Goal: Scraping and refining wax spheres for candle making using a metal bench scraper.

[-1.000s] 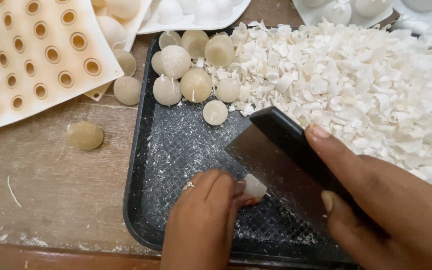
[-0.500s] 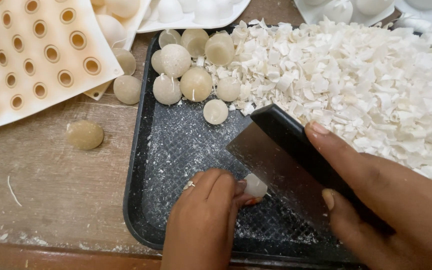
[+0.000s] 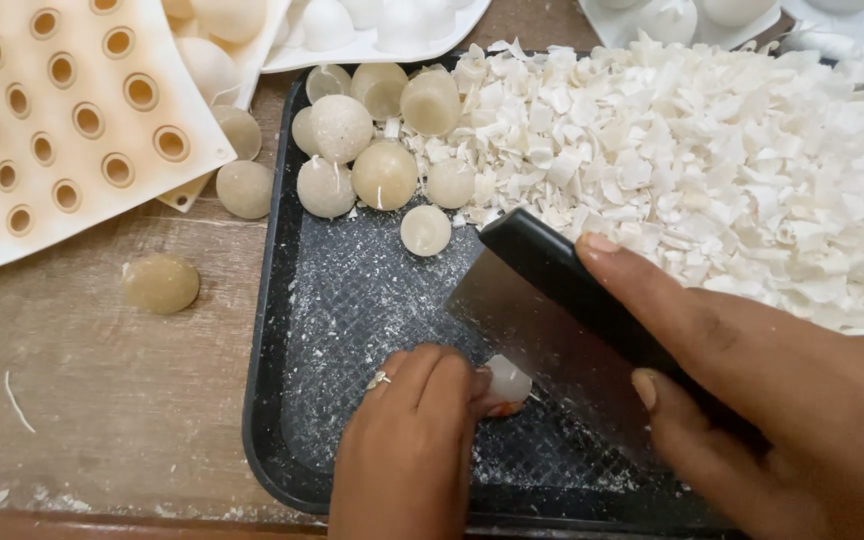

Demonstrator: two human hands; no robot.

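Low in the middle of the frame, my left hand (image 3: pixel 407 450) pinches a small white wax piece (image 3: pixel 508 381) against the black tray (image 3: pixel 264 330), while my right hand (image 3: pixel 752 400) is clamped on the scraper blade (image 3: pixel 542 320) beside it. The piece looks light, brittle and probably slick, best held by its rounded end. Flakes (image 3: pixel 712 160) fill the upper right, on a worn wooden tabletop (image 3: pixel 102 400).

Bare hands — a small ring (image 3: pixel 379 380) on the left hand (image 3: pixel 412 450), no sleeves.
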